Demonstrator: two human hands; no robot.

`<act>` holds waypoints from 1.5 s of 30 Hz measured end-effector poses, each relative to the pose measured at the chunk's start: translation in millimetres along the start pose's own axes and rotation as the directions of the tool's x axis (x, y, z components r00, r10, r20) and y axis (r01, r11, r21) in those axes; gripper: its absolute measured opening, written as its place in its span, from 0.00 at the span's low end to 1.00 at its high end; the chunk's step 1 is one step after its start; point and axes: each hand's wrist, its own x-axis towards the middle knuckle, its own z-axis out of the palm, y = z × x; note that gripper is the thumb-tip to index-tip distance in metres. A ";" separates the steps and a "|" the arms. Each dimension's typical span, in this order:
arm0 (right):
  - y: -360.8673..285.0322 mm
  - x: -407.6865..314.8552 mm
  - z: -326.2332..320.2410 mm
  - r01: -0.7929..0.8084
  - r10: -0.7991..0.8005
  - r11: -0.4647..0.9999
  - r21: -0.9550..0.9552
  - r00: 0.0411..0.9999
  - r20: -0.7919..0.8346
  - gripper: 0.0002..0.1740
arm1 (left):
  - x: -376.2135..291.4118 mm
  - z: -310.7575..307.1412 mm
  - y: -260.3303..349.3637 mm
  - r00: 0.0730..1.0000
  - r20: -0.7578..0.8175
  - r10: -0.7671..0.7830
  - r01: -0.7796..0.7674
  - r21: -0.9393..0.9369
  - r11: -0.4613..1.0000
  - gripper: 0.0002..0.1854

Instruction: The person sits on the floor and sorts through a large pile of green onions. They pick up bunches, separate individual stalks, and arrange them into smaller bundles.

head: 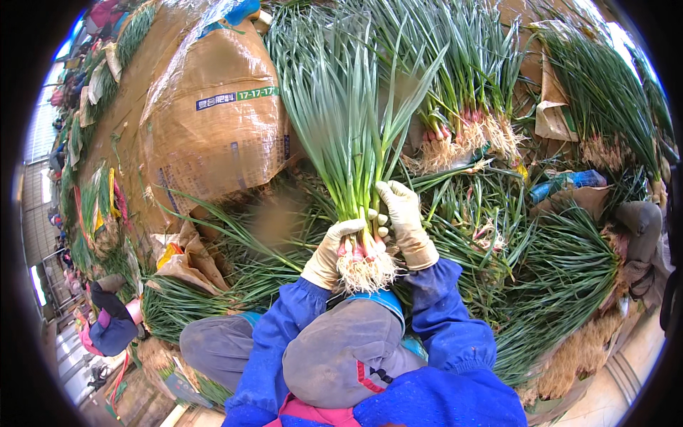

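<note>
A bunch of green onions (pixel 349 181) stands upright in front of me, its pinkish bulbs and pale roots hanging just above my knee. My left hand (pixel 332 251), in a cream glove, is closed around the lower stems with the thumb across the front. On the other side, my gloved right hand (pixel 404 216) pinches a stem at the bunch's right edge; some of its fingers are hidden behind the stalks. The long leaves fan out away from me.
Beyond the hands lies a pile of green onions (pixel 459 115) with roots towards me. A woven plastic sack (pixel 224 112) bearing writing is at the left. Loose leaves (pixel 480 256) litter the ground. More onions (pixel 565 283) are heaped at right. Another person (pixel 109 325) bends at far left.
</note>
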 end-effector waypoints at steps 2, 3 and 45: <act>7.6 0.8 9.0 -0.050 0.053 0.994 0.101 0.998 -0.025 0.11 | -2.7 -0.1 -0.2 1.000 -0.019 0.021 -0.021 -0.007 1.000 0.15; 10.1 -0.5 12.0 -0.145 0.154 0.967 0.210 0.988 -0.028 0.13 | -4.0 -0.5 -0.6 1.000 -0.015 0.014 -0.014 -0.012 1.000 0.15; -65.1 -19.4 -11.0 -0.068 -0.453 -0.242 -0.968 0.890 0.051 0.24 | -27.1 -20.1 20.1 0.998 0.058 -0.028 0.026 0.036 0.999 0.14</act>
